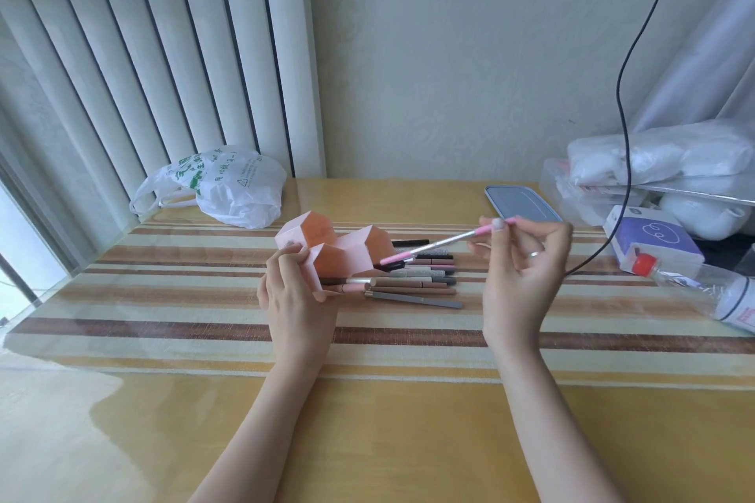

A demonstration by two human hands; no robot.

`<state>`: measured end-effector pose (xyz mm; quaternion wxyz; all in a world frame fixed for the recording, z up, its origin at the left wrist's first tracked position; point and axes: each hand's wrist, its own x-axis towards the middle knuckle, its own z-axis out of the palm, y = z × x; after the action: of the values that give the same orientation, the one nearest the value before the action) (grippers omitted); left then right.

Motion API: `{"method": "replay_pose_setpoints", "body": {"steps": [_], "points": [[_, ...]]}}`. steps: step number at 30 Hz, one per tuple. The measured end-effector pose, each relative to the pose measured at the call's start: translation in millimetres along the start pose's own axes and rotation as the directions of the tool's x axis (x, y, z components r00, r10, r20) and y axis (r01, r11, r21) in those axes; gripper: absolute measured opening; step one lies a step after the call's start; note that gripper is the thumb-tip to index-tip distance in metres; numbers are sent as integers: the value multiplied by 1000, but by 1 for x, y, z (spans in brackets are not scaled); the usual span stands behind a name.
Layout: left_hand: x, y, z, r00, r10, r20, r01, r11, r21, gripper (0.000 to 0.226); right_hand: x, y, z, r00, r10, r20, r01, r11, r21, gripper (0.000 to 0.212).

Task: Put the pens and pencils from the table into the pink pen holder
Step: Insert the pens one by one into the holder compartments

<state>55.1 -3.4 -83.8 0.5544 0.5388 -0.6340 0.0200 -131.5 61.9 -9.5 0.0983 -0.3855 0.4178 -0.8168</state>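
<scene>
The pink pen holder (347,247), made of three hexagonal cells, is tilted with its openings facing right. My left hand (292,292) grips its near left cell. My right hand (525,257) pinches a pink and silver pen (441,244) by its right end. The pen slants down to the left, its tip just in front of the right cell's opening. Several pens and pencils (416,282), grey, brown, black and white, lie in a row on the table just right of the holder.
A white plastic bag (222,186) sits at the back left. A grey lid (521,202), a purple box (649,243), a lying bottle (711,290) and wrapped white bundles (662,157) crowd the right side. A black cable (623,135) hangs down there.
</scene>
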Motion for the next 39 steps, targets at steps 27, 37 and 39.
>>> {"method": "replay_pose_setpoints", "body": {"steps": [27,37,39], "points": [[1,-2,1,997,-52,-54,52,999,6,78,-5,54,-20,836,403,372,113,538,-836,12],[0,-1,2,998,-32,-51,32,999,9,74,-8,57,-23,761,526,380,204,362,-910,11],[0,0,1,999,-25,-47,25,1000,8,74,-8,57,-23,747,539,388,199,376,-905,9]]}}
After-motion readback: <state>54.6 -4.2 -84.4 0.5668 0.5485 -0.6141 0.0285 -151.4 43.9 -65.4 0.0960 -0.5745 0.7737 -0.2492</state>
